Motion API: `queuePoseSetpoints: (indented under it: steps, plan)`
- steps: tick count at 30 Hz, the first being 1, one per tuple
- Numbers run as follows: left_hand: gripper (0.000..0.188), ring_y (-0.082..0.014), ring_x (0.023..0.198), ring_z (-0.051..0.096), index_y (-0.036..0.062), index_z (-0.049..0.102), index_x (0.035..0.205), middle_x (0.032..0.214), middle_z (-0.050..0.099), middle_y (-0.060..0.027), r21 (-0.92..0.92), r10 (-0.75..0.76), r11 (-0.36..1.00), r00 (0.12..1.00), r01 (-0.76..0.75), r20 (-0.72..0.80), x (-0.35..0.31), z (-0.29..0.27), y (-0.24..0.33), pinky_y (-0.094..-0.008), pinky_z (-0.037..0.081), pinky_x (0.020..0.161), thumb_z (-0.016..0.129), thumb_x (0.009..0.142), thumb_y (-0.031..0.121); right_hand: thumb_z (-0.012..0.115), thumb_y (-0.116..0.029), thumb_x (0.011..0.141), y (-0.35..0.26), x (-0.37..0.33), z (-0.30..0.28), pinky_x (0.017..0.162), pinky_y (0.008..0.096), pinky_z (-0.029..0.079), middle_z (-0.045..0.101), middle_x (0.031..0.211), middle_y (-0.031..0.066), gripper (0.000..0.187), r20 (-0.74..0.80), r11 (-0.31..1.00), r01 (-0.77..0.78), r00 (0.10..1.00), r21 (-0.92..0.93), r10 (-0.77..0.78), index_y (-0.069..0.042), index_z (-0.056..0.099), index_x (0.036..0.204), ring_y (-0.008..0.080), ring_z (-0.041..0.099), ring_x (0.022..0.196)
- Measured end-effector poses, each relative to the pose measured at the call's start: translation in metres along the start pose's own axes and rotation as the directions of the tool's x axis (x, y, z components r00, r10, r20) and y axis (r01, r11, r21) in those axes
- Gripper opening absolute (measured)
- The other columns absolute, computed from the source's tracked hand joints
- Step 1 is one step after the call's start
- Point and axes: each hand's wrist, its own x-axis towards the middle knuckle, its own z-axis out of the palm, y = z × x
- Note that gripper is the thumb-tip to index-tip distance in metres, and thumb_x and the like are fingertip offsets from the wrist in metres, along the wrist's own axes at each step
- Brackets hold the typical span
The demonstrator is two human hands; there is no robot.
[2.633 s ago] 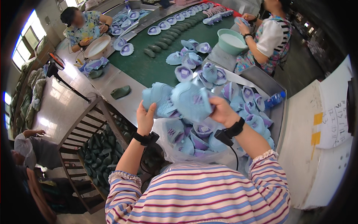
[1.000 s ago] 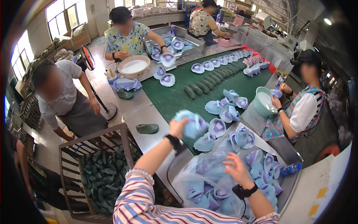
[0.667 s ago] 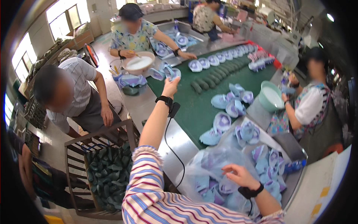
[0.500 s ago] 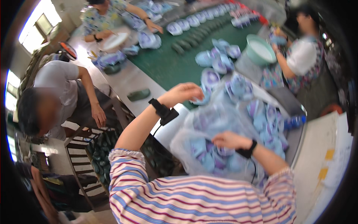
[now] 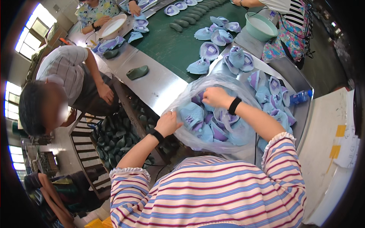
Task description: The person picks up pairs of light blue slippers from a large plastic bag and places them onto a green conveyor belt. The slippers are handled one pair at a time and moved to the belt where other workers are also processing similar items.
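Observation:
A clear plastic bag [image 5: 190,141] full of light blue and purple shoe uppers [image 5: 192,114] rests in front of me at the metal table's edge. My left hand [image 5: 167,123] grips the bag's near-left rim. My right hand [image 5: 215,97] pinches the plastic at the top of the bag's mouth. Both wrists wear black bands. More loose uppers [image 5: 272,89] lie on the metal surface to the right of the bag.
A green belt [image 5: 171,41] carries uppers [image 5: 211,36] and dark green shoe lasts [image 5: 176,26]. One last [image 5: 137,72] lies on the metal table. A person in a striped shirt [image 5: 64,72] bends at left by a slatted rack of lasts [image 5: 114,136]. A green basin [image 5: 260,26] and water bottle [image 5: 300,97] stand at right.
My left arm has come back from its reach toward the far belt, and the hand now holds the bag's rim. My right hand has moved to the top of the bag. The view tilted down.

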Motion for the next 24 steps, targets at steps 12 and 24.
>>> queuePoseSetpoints:
  steps: [12,24]
  plan:
    - [0.067,-0.0355,0.124,0.036,-0.0019,0.032,0.131,0.131,0.037,-0.0239,-0.368,0.051,0.918,0.963,-0.15,-0.263,0.027,0.043,-0.041,-0.0388,0.031,0.103,0.056,0.069,0.003,0.075,-0.013,0.058,-0.039,-0.035,0.07,0.084,0.0342,0.044,0.058,0.102,0.018,0.064,0.011,0.761,0.14,0.982,0.634,-0.189,-0.005,0.048,0.115,0.0294,0.057,0.097]
    - [0.044,-0.0235,0.091,0.059,-0.0019,0.06,0.106,0.094,0.063,-0.0145,-0.583,-0.157,0.804,0.988,0.118,-0.016,0.079,0.049,-0.051,-0.0299,0.044,0.086,0.069,0.068,0.017,0.079,-0.013,0.052,-0.032,-0.011,0.049,0.097,0.034,0.035,0.038,0.121,0.0162,0.071,-0.123,0.679,0.074,0.992,0.731,0.024,-0.003,0.049,0.115,0.029,0.039,0.115]
